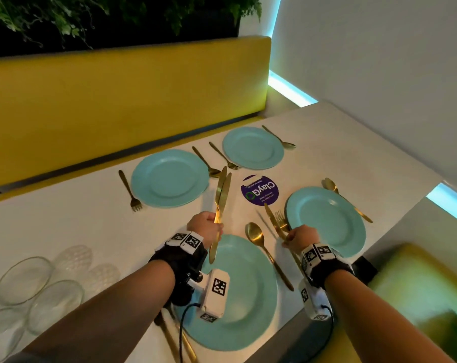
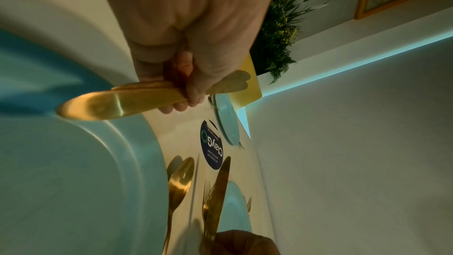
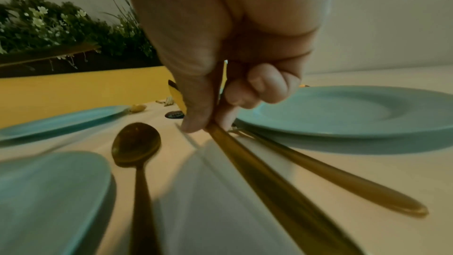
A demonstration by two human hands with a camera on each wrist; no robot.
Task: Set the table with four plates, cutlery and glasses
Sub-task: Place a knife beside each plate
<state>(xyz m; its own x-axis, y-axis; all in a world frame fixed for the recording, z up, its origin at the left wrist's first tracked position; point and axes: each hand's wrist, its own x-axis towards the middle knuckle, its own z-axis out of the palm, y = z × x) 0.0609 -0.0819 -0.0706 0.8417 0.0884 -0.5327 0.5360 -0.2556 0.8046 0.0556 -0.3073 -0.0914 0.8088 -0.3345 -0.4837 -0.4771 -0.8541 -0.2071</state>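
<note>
Four blue plates sit on the white surface (image 1: 327, 142): two along the far edge by the yellow bench (image 1: 117, 100), one at the near edge (image 1: 243, 297) under the wrists, one toward the right edge (image 1: 327, 221). Forks and spoons already lie beside the plates, so the knives look like the step in hand.

The left hand (image 1: 206, 226) is clamped round the handles of two gold knives (image 1: 220, 203), blades pointing toward the far edge, held together above the near plate's rim, probably as a reserve to deal out one by one.

The right hand (image 1: 300, 235) pinches the handle of a single knife (image 1: 273, 218), angled low over the fork (image 1: 281, 218) that lies touching the right plate's left rim, seemingly to lay it alongside. A spoon (image 1: 264, 247) lies between the two near plates.

The glasses (image 1: 38, 297) are clustered at the near left corner, not yet set out
</note>
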